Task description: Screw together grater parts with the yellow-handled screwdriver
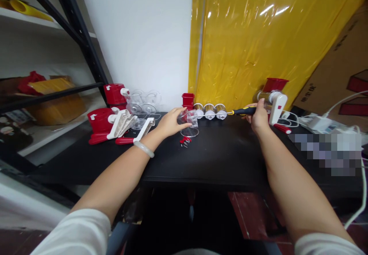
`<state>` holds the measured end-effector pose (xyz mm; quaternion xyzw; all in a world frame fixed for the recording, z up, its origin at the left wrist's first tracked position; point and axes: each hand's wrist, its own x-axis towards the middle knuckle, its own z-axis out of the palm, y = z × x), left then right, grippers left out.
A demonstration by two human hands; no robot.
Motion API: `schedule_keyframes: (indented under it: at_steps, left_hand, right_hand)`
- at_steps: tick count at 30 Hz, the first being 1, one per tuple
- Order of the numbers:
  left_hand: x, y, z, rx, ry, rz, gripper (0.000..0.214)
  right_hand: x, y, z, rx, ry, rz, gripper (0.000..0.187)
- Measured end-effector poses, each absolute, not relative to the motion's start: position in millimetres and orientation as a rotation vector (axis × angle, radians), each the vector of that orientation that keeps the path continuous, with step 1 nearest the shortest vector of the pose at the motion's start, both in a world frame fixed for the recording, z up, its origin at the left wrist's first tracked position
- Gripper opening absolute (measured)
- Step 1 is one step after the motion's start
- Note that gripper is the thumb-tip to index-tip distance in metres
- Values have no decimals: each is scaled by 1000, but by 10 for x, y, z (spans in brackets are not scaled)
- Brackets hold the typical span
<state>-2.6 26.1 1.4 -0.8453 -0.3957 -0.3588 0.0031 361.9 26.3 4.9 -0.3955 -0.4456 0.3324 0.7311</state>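
My left hand [173, 122] is closed around a clear plastic part [192, 118] with a round base, holding it upright on the black table. In my right hand [259, 118] is a screwdriver [244, 111] with a black and yellow handle. Its long shaft points left, and the tip reaches the clear part; the exact contact is too small to make out. Just behind the part stands a red hopper [188, 100]. Several metal drums with white ends [209, 111] lie behind the shaft. Small red pieces [185, 139] and loose screws [185, 145] lie in front of the clear base.
At left on the table are red housings [99, 119], white cranks with red handles [143, 129] and clear round bases [138, 123]. A red and white grater-like unit [276, 102] stands at right, near white cables and a power adapter [319, 122]. A black-framed shelf [86, 48] borders the left.
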Motion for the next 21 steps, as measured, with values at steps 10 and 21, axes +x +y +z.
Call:
schedule_keyframes:
  at_steps: [10, 21]
  left_hand:
    - [-27, 259, 10, -2655, -1212, -1120, 70]
    - [-19, 256, 15, -2658, -1227, -1103, 72]
  right_hand:
    - [3592, 177, 98, -679, -886, 882, 30]
    - [3597, 220, 68, -678, -878, 822, 19]
